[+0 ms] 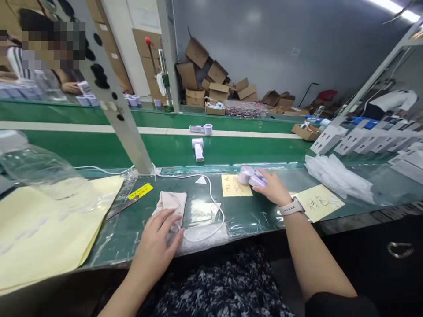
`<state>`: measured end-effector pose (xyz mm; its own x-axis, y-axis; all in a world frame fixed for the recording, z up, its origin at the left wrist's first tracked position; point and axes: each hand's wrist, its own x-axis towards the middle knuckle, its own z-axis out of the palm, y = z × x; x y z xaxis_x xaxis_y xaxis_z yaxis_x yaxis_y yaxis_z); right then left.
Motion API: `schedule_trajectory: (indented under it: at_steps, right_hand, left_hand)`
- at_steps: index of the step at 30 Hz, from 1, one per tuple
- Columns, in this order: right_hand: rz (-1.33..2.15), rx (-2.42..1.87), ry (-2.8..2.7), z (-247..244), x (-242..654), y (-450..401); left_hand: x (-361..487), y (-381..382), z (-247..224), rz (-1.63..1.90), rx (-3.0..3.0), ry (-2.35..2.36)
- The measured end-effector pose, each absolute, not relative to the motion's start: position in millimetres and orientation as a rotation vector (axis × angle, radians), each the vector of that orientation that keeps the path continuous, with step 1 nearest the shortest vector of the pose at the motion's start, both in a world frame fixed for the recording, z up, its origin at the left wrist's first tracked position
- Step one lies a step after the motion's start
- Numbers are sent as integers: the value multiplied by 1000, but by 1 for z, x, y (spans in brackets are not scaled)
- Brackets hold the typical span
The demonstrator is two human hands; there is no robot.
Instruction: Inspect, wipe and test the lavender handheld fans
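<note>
My left hand [161, 233] lies with its fingers apart at the near edge of a folded pale pink cloth [172, 201], on the green worktop. My right hand [274, 188], with a watch band at the wrist, is closed around a lavender handheld device with a round head [249, 176]. That device is just over a yellow note with handwriting [231, 189]. Two similar devices lie beyond: one handheld device [198, 149] on the green belt, and another handheld device [202, 129] on the pale strip behind it.
A white cable [211, 189] loops between my hands. At left are a clear plastic bottle [42, 167], yellow sheets [20, 246] and a metal post [132, 141]. White plastic bags [337, 176] and white boxes [350, 138] stand right. Across the belt, a person's hand [71, 88] is near more devices.
</note>
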<state>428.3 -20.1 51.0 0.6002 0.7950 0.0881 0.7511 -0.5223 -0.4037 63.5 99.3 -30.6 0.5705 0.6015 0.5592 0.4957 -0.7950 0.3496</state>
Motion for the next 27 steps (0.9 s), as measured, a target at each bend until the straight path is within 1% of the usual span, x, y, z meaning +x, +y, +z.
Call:
schedule_trajectory:
  at_steps: [4, 7, 9, 13, 19, 23, 27]
  right_hand:
    - [-105, -2658, -954, 45, 484, -50]
    - [-338, -2761, -725, 38, 489, -51]
    - [-385, -2779, -731, 32, 479, -35]
    - [-272, -2721, -1119, 19, 444, 30]
    - [-69, -2451, -1628, 18, 379, 142]
    - [-30, -2336, -1720, 12, 338, 190]
    - [-60, -2350, -1622, 1, 321, 200]
  left_hand:
    - [65, 100, -37, 1050, 2680, 899]
    - [66, 100, -37, 1034, 2701, 955]
    - [67, 99, -36, 1018, 2733, 994]
    - [70, 94, -37, 932, 2759, 1101]
    - [75, 88, -27, 679, 2771, 1298]
    - [65, 99, -11, 488, 2718, 1400]
    - [53, 109, -3, 408, 2631, 1524]
